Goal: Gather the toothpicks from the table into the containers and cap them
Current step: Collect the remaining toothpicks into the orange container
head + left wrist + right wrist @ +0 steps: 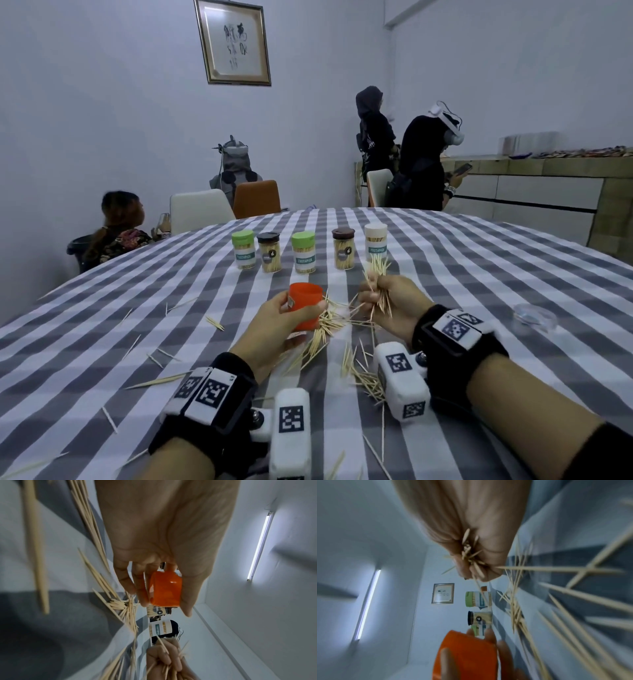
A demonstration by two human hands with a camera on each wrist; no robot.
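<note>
Two hands work just above the striped tablecloth [479, 260]. The left hand [274, 318] curls thumb and fingers round an orange cup [306, 310], holding it upright; whether anything lies inside is hard to tell. The right hand [394, 301] is closed in a fist round a bundle of toothpicks [376, 274], ends bristling out. Between and near the hands, loose toothpicks [329, 329] lie scattered. Farther off stand five capped jars [305, 251] in a row. At right lies a clear lid [534, 317].

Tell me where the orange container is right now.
In the head view the orange container sits left of centre, gripped in the left hand just above the toothpick pile, nearer than the row of capped jars.
</note>
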